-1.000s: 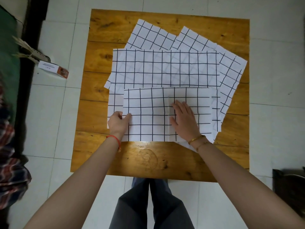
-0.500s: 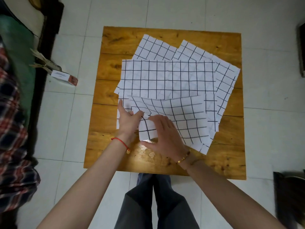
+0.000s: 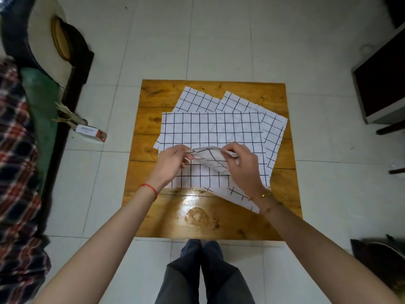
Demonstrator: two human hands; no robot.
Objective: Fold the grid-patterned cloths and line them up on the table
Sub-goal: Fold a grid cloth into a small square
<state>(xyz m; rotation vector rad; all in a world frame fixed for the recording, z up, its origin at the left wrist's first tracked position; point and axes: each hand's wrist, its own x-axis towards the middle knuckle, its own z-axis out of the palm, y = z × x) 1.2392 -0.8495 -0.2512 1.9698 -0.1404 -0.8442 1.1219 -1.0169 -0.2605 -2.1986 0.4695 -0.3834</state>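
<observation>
Both hands gripping folded cloth over tabletop
Left hand [image 3: 173, 160] and right hand [image 3: 242, 166] are pinching folded cloth [image 3: 208, 157], lifting it above spread cloths [image 3: 210, 128] lying on tabletop [image 3: 197, 218].

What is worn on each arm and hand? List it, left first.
Both arms are bare, with no sleeves in view and no gloves. The left hand has a thin red string bracelet at the wrist. The right hand has a slim gold-coloured bracelet at the wrist, with a second fine chain just below it. No rings can be made out.
</observation>
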